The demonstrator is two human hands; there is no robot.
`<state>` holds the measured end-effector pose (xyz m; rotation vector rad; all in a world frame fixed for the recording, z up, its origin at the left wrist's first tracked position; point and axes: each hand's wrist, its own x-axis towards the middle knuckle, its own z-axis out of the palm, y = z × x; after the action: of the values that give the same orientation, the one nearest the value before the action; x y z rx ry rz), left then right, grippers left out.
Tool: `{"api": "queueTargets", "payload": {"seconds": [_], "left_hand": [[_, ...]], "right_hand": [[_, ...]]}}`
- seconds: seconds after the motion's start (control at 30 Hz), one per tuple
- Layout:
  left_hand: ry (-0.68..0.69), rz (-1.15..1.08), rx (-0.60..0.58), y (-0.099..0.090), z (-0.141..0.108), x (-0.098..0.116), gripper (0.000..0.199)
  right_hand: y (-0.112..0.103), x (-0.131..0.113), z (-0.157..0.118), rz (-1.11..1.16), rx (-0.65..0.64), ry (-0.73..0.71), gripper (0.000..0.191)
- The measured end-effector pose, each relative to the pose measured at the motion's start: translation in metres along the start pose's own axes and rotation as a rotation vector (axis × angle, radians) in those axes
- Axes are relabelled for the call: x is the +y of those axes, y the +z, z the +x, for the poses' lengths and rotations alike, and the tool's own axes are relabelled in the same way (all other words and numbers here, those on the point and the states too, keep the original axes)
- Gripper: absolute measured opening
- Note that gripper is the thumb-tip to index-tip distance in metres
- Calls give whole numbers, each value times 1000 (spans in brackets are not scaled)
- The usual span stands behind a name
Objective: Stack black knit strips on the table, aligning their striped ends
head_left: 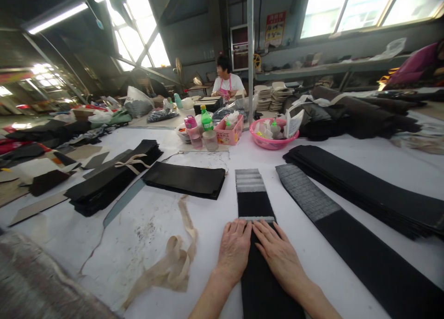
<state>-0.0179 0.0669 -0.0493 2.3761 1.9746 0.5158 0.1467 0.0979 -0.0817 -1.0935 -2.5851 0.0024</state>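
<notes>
A long black strip of material (pixel 260 277) lies lengthwise in front of me on the white table. Both palms rest on it side by side. My left hand (pixel 235 247) lies flat near its left edge, fingers pointing away from me. My right hand (pixel 277 249) lies flat on the right, its fingertips close to the left ones. Just past the fingertips is a narrow grey band (pixel 256 219), then a black section, then a far end with pale grey stripes (pixel 249 180). To the right lies another long black strip with a grey, lined end (pixel 307 191).
A stack of black strips (pixel 360 184) lies far right. On the left are a flat black stack (pixel 185 178), a tied black bundle (pixel 114 178) and a loose beige ribbon (pixel 173 259). A pink basin (pixel 274 142) and green bottle (pixel 206 120) stand behind. A person (pixel 227 83) sits beyond.
</notes>
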Motion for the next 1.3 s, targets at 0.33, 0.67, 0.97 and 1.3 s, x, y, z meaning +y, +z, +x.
{"api": "queueTargets", "payload": {"seconds": [0.33, 0.67, 0.97, 1.3], "left_hand": [[-24, 51, 2, 4, -2, -5, 43], [-25, -21, 11, 0, -6, -7, 41], [-74, -254, 12, -2, 6, -18, 30], [-112, -252, 10, 1, 32, -29, 15]], "right_hand": [[2, 14, -14, -33, -13, 98, 52], [-27, 49, -19, 73, 114, 276, 32], [-30, 18, 58, 133, -57, 164, 11], [-35, 35, 84, 157, -249, 90, 18]]}}
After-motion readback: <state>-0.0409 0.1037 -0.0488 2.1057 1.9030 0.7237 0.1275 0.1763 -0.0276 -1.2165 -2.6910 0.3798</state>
